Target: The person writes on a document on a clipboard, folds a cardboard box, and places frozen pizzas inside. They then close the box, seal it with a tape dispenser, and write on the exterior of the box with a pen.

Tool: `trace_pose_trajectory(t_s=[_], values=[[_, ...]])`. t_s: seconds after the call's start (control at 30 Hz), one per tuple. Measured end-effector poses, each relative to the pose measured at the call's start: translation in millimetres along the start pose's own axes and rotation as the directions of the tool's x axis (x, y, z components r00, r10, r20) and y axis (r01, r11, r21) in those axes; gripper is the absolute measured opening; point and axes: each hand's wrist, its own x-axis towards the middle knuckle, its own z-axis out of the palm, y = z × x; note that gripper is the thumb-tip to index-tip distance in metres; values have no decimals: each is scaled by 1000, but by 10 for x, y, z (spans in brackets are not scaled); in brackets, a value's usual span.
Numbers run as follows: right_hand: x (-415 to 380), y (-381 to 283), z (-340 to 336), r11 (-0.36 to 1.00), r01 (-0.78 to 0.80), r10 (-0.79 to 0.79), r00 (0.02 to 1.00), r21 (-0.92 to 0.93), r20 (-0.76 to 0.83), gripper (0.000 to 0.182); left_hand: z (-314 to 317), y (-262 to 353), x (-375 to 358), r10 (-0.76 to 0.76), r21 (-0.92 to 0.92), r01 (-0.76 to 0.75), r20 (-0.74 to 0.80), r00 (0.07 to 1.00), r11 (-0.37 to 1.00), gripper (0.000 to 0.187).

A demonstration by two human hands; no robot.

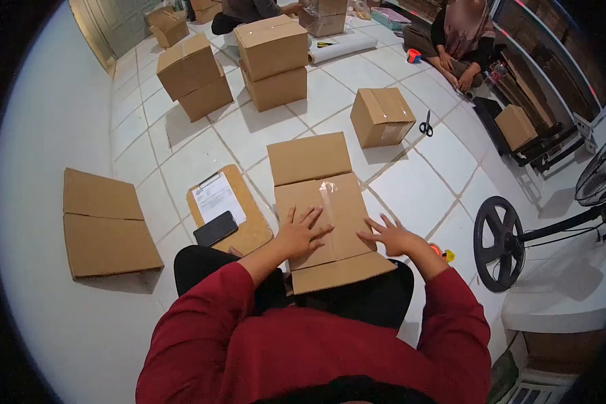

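A cardboard box [349, 202] lies in front of me over my lap, with one flap stretched out at the far end and another at the near end. Clear tape [327, 195] runs along its middle seam. My left hand [303, 233] rests on the left half of the top, fingers spread. At the right edge, my right hand [390, 237] touches the cardboard with its fingers apart. Neither hand holds anything. Left of the box is a clipboard [249, 232] bearing a paper sheet [217, 197] and a phone [215, 229]. An orange and yellow tape dispenser [447, 256] is partly hidden by my right forearm.
A closed box [377, 121] and scissors [426, 124] are on the tiled floor ahead. Stacked boxes [273, 60] stand farther back. A folded cardboard piece [108, 229] leans at the left wall. A fan [499, 244] stands right. Two people sit at the back.
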Motion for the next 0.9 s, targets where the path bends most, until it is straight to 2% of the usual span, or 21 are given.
trace_pose_trajectory(t_s=[0.07,0.13,0.17,0.2,0.23,0.27,0.3,0.33,0.37,0.4,0.43,0.47,0.5,0.53,0.57,0.6,0.67,0.7,0.77,0.87,0.9], values=[[-155,-22,-43,990,-58,42,991,128,129,89,-120,-14,53,-11,-33,12,19,1000,999,39],[-51,113,366,667,308,-59,929,678,-365,94,-298,-202,210,40,-167,8,283,958,986,38],[0,-25,294,372,258,188,920,892,-344,99,-540,-316,364,-99,-278,223,397,913,934,34],[152,-52,375,370,255,191,920,893,-342,99,-747,-445,518,-213,-352,432,516,830,831,34],[387,-27,514,391,231,340,863,891,-373,101,-644,-754,485,-249,-426,198,-67,966,883,32],[532,-28,590,406,205,478,783,891,-398,103,-780,-967,645,-524,-339,445,-194,829,829,33],[518,-52,473,254,105,492,842,962,-221,103,-770,-1175,726,-598,-443,419,-430,677,793,35],[499,-56,399,247,105,493,842,963,-218,103,-828,-1239,735,-645,-535,360,-613,456,764,37],[465,-52,355,300,102,499,831,948,-247,105,-835,-1251,680,-646,-536,362,-608,461,763,37],[435,-36,345,355,97,505,817,930,-278,106,-836,-1253,624,-779,-883,223,-216,589,413,41],[447,-34,409,430,97,505,798,898,-328,106,-915,-1148,575,-659,-983,161,179,731,-88,45],[381,-11,450,426,88,513,797,901,-320,106,-943,-915,478,-651,-982,164,185,736,-94,45],[323,9,475,313,89,491,837,945,-242,106,-947,-615,345,-649,-879,258,-75,757,402,46],[285,15,516,193,81,455,875,978,-162,105,-919,-455,284,-519,-540,307,-297,802,784,47],[328,-7,589,233,104,469,859,967,-206,102,-829,-479,331,-411,-213,352,-475,778,912,47],[349,-26,651,220,87,472,862,972,-184,102,-738,-579,449,-415,-221,351,-456,787,910,47],[375,-45,562,169,159,487,845,973,-223,100,-628,-889,796,-480,93,667,-623,618,739,47],[323,-83,466,153,167,507,833,974,-223,97,-600,-1059,866,-474,93,659,-622,624,747,47],[301,-123,495,171,138,529,823,976,-209,95,-756,-1238,949,-702,-128,696,-3,712,707,45],[297,-136,577,206,81,543,819,975,-183,90,-1504,-651,624,-605,103,596,152,782,796,43],[306,-160,607,186,88,559,809,979,-179,86,-1327,-524,528,-485,-12,502,240,841,865,44]])
